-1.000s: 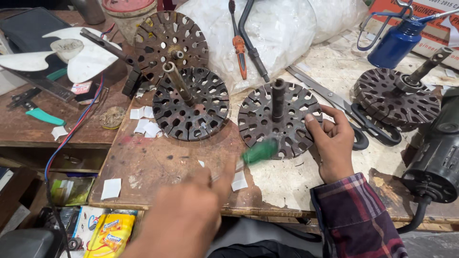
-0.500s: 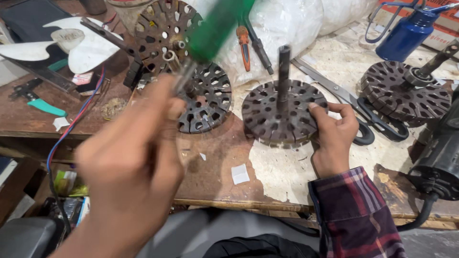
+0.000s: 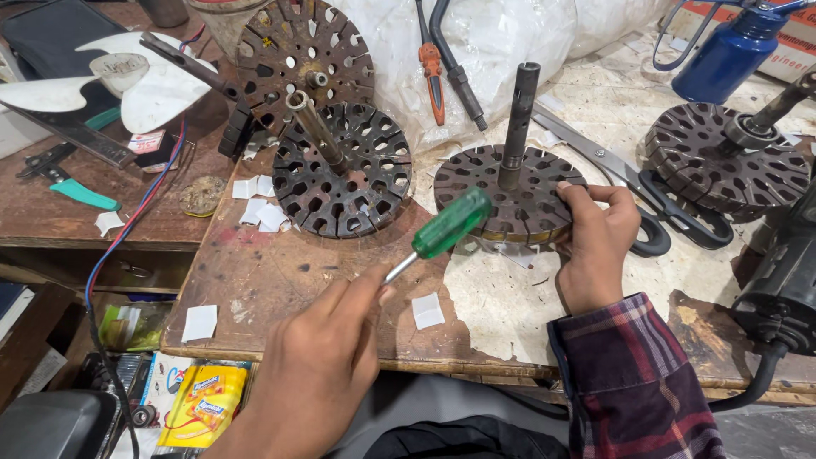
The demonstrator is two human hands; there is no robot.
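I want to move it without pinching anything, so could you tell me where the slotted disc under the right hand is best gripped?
Probably by the upright shaft, taken from above: it stands clear of the disc and offers a round grip. The right hand already steadies the rim's right edge; the left hand holds the green-handled screwdriver.

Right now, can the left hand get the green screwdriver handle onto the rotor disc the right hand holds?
Probably yes: left hand holds the screwdriver, handle beside the disc; right hand grips only its right rim.
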